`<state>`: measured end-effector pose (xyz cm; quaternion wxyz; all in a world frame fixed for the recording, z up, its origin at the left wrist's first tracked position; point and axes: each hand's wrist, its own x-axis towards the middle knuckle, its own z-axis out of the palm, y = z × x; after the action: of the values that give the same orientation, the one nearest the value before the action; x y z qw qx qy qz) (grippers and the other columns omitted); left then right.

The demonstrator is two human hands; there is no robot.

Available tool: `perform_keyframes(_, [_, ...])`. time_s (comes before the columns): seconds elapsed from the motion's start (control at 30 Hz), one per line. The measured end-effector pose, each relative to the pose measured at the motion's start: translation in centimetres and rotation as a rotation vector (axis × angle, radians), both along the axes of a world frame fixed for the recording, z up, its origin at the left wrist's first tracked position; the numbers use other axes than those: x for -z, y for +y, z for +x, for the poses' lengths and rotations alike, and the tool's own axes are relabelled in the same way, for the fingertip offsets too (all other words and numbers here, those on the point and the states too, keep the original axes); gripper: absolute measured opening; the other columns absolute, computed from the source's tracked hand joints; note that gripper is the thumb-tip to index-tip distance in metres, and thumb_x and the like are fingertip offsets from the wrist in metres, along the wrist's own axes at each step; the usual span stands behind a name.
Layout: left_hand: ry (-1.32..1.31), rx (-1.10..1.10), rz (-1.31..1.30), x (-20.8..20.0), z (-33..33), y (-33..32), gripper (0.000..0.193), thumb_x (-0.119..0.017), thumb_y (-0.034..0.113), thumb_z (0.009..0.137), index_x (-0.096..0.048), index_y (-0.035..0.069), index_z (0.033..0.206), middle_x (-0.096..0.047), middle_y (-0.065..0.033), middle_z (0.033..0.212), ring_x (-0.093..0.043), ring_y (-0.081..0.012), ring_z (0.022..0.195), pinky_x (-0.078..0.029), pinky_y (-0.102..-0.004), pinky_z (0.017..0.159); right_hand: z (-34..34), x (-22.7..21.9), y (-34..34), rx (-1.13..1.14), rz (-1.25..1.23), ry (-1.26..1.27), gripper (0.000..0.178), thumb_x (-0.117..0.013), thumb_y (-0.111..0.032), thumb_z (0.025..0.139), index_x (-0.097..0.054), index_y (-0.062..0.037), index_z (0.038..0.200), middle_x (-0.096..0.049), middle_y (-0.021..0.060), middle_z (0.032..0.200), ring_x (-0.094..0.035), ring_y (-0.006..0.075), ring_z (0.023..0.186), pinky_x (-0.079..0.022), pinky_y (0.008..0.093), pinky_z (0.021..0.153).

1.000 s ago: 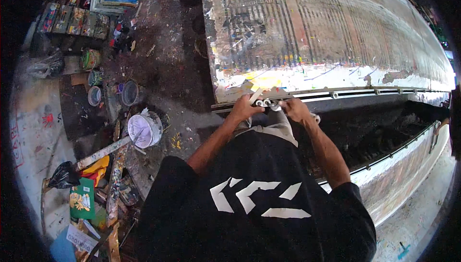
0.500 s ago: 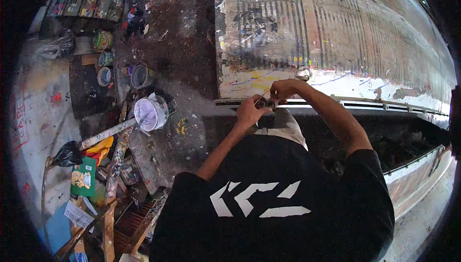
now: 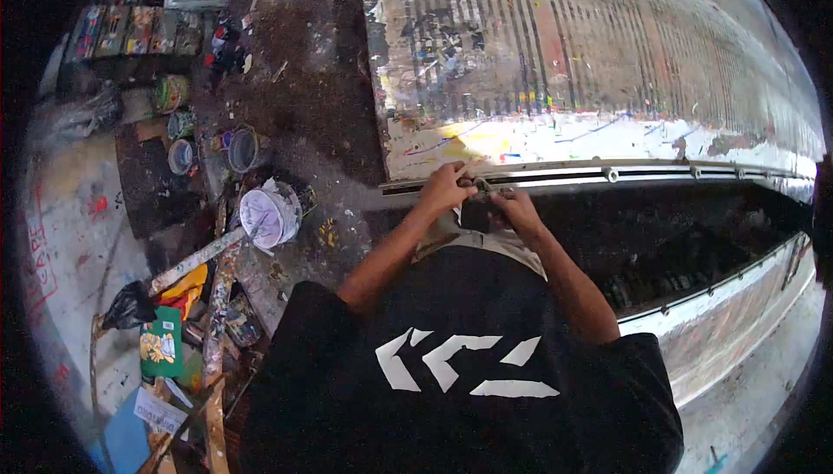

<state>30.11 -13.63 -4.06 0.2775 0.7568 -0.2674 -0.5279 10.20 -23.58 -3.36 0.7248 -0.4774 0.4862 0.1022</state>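
At a paint-spattered board's lower edge, two hands meet.
Left hand [image 3: 445, 189] and right hand [image 3: 512, 207] pinch a small dark object [image 3: 480, 186] against the metal rail [image 3: 659, 172].

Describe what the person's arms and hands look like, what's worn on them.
Both forearms are bare below short black sleeves of a black T-shirt with white angular markings. The left hand and right hand are ungloved; no watch, ring or band can be made out.
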Motion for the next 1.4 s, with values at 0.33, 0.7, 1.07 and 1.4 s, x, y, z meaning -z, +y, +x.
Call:
perform_keyframes(0.33, [-0.005, 0.099, -0.184, 1.0, 0.5, 0.8, 0.058, -0.091, 0.036, 0.072, -0.07, 0.004, 0.115, -0.074, -0.0137, 0.103, -0.071, -0.0275, 0.094, -0.054, -0.0397, 0.085, 0.6, 0.8, -0.1, -0.025, -0.371, 0.078, 0.034, -0.068, -0.025, 0.096, -0.076, 0.004, 0.081, -0.071, 0.0106, 0.064, -0.064, 0.0153, 0.055, -0.051, 0.0361, 0.055])
perform_keyframes(0.7, [-0.132, 0.138, -0.166, 0.4, -0.2, 0.3, 0.054, -0.085, 0.038, 0.077, -0.07, 0.007, 0.119, -0.074, -0.0189, 0.11, -0.07, -0.0388, 0.105, -0.054, -0.047, 0.089, 0.8, 2.9, 1.5, 0.077, -0.51, 0.114, 0.022, -0.073, -0.014, 0.084, -0.075, 0.0064, 0.094, -0.072, 0.0139, 0.072, -0.067, 0.0192, 0.064, -0.053, 0.0388, 0.062])
perform_keyframes(1.07, [-0.254, 0.328, 0.088, -0.2, 0.3, -1.8, 0.056, -0.077, 0.033, 0.088, -0.062, 0.008, 0.136, -0.068, -0.0192, 0.131, -0.065, -0.0398, 0.12, -0.051, -0.0489, 0.1, 3.8, 6.6, 9.5, 0.506, -0.405, 0.134, 0.023, -0.059, -0.013, 0.094, -0.069, 0.007, 0.098, -0.071, 0.0276, 0.088, -0.068, 0.0396, 0.08, -0.05, 0.0482, 0.075])
perform_keyframes(1.4, [-0.074, 0.432, 0.138, -1.3, 1.0, -3.4, 0.056, -0.072, 0.029, 0.092, -0.059, 0.0, 0.138, -0.064, -0.0252, 0.135, -0.062, -0.04, 0.125, -0.048, -0.0465, 0.104, 4.7, 10.6, 12.0, 0.724, -0.439, 0.143, 0.023, -0.051, -0.013, 0.103, -0.066, 0.0001, 0.091, -0.062, 0.0047, 0.074, -0.049, 0.0077, 0.06, -0.037, 0.0297, 0.051])
